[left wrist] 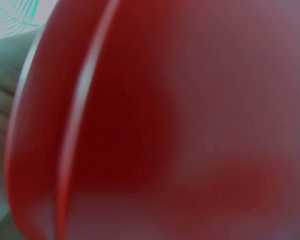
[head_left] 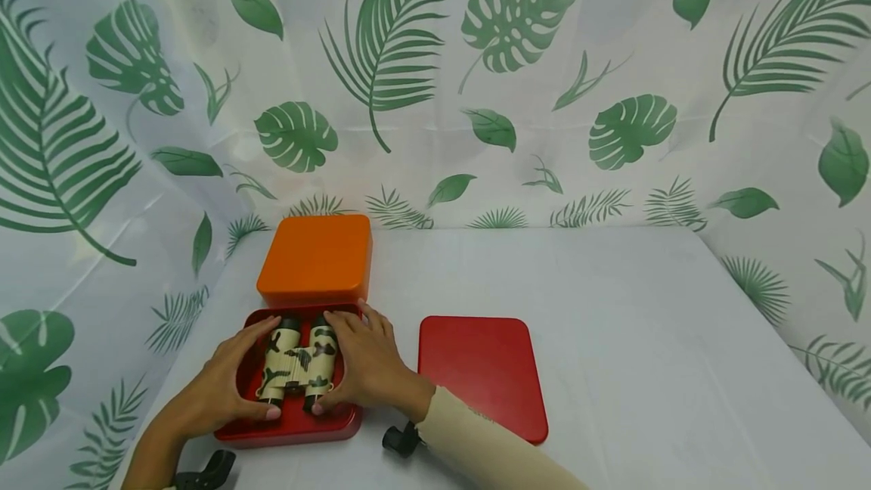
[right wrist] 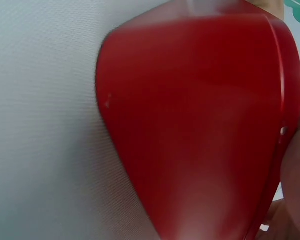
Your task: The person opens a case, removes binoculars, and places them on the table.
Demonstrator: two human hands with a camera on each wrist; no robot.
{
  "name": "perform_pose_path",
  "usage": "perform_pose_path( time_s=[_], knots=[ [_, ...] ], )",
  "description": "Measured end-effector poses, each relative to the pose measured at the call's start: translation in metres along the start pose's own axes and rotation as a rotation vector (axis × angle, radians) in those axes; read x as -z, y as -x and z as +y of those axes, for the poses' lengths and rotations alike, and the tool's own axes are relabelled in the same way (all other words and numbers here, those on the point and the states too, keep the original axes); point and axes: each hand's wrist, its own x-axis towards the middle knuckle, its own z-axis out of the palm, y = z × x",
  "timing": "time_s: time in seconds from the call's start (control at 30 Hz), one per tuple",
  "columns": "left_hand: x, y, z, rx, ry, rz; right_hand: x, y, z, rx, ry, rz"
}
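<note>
A pair of camouflage-patterned binoculars (head_left: 297,361) lies inside an uncovered red box (head_left: 299,429). On the left side, my left hand (head_left: 218,384) holds them, its thumb at the near end of one barrel and its fingers at the far end. My right hand (head_left: 374,360) grips the other barrel the same way, thumb near and fingertips far. The left wrist view is filled by the box's red wall (left wrist: 125,120), with part of the left hand behind its edge. In the right wrist view the outer wall (right wrist: 195,110) of the box shows, and the right hand (right wrist: 297,170) reaches over the rim.
An orange box (head_left: 316,255) stands right behind the red box. To the right, a flat red lid (head_left: 479,369) lies on the white table (head_left: 612,346), partly under the right forearm. A leaf-patterned curtain (head_left: 422,82) surrounds the table at the back and sides.
</note>
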Motion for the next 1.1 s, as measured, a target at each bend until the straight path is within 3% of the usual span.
perform_pose_path(
  time_s=[0.17, 0.63, 0.87, 1.1],
  knots=[
    [0.0008, -0.0014, -0.0014, -0.015, 0.006, -0.013, 0.0020, -0.0023, -0.0025, -0.033, 0.056, -0.036],
    [0.0055, -0.0019, 0.0015, 0.048, -0.028, -0.070, 0.0009, -0.0051, -0.0050, -0.078, 0.100, -0.079],
    [0.0038, -0.0014, 0.0016, 0.095, -0.043, -0.061, 0.0002, -0.0039, -0.0071, -0.084, 0.089, -0.066],
    [0.0019, 0.0010, 0.0011, 0.092, -0.051, -0.025, 0.0036, -0.0027, -0.0090, -0.072, 0.125, -0.051]
  ],
)
